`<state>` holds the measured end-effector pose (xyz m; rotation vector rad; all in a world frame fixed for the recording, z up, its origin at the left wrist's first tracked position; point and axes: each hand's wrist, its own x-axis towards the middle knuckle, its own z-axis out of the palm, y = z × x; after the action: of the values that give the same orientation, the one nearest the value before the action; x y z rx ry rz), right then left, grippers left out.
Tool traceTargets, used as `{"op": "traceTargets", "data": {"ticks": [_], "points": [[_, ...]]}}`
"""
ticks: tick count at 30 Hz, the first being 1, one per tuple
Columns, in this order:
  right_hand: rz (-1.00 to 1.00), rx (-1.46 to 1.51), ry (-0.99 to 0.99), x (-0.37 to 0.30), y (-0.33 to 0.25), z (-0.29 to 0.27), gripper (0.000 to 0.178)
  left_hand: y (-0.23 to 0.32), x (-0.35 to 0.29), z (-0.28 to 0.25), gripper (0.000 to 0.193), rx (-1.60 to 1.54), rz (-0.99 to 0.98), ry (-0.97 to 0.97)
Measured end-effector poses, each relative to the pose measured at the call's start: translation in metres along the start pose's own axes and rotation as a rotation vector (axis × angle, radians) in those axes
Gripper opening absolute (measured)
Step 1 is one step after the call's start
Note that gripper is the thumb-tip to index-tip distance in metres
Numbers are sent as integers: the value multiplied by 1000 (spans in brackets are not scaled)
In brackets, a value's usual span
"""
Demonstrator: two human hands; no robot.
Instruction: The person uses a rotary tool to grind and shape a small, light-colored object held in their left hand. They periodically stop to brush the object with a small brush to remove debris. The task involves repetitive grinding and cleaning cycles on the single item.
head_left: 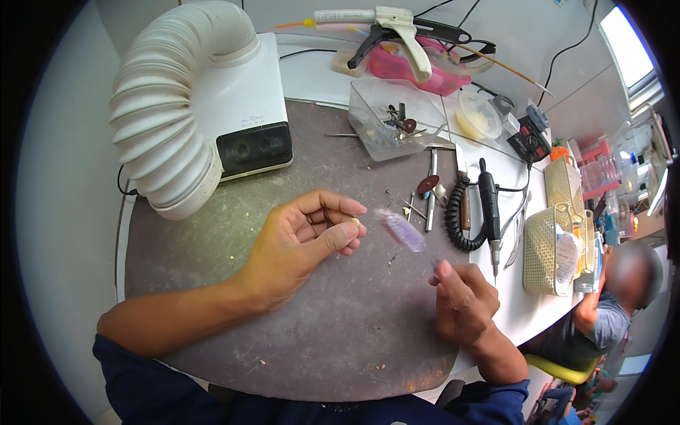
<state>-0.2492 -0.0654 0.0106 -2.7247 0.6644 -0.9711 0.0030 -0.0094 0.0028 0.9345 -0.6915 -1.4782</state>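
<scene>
Over the middle of the grey mat, my left hand (301, 230) pinches a small cream-coloured piece (356, 222) between thumb and fingertips. The piece looks like a dental crown, though the fingers cover much of it. To the right, my right hand (464, 301) is closed round the handle of a toothbrush (402, 230) with pale purple bristles. Its head is smeared by motion and points toward the left hand, a short gap from the fingertips. Just beyond it lie thin metal tools and a dark red cutting disc (428, 184).
A white machine (251, 92) with a ribbed hose (159, 106) stands at the far left. Behind are a clear box (397, 138) of burs and discs and a dispensing gun (407, 39). A black handpiece (489, 205) and woven baskets (545, 251) lie right; a person sits beyond.
</scene>
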Motion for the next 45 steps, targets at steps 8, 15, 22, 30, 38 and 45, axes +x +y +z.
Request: {"op": "traceTargets", "data": {"ticks": [8, 15, 22, 30, 38, 45], "points": [[81, -65, -201, 13, 3, -8, 64, -1, -1, -2, 16, 2, -19, 3], [35, -110, 113, 2, 13, -1, 61, 0, 0, -3, 16, 20, -2, -27], [40, -115, -174, 10, 11, -10, 62, -4, 1, -4, 15, 26, 23, -27], [-26, -75, 123, 3, 15, -5, 56, -2, -1, -3, 17, 43, 35, -32], [-79, -51, 84, 2, 13, -7, 55, 2, -2, 0, 21, 45, -15, -4], [-145, 5, 128, -2, 13, -9, 58, 1, -3, 1, 21, 32, 7, 18]]}}
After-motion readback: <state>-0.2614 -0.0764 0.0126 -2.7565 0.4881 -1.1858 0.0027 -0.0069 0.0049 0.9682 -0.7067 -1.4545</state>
